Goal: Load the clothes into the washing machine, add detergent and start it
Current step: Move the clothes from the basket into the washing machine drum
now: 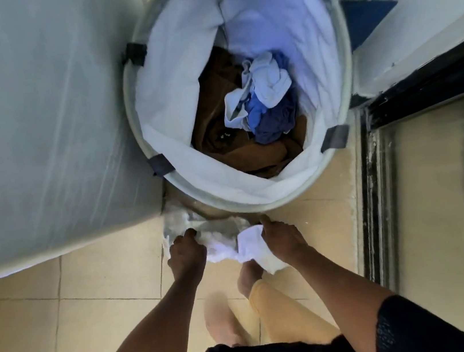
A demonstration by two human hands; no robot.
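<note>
Clothes [262, 105]: piled at the btm of the basket, 1 brown piece under a few blue ones; all bunched up, so hard to count.
Basket [259, 206]: 1, round, white inside, on the floor.
White cloth [226, 247]: 1, outside the basket, just in front of it; crumpled and blurry.
Left hand [186, 252]: fingers curled round one end of the white cloth.
Right hand [282, 239]: grips the other end.
Big white thing [37, 129]: touches the basket, wrapped in plastic, cut off at the edge; can't tell what it is.
</note>
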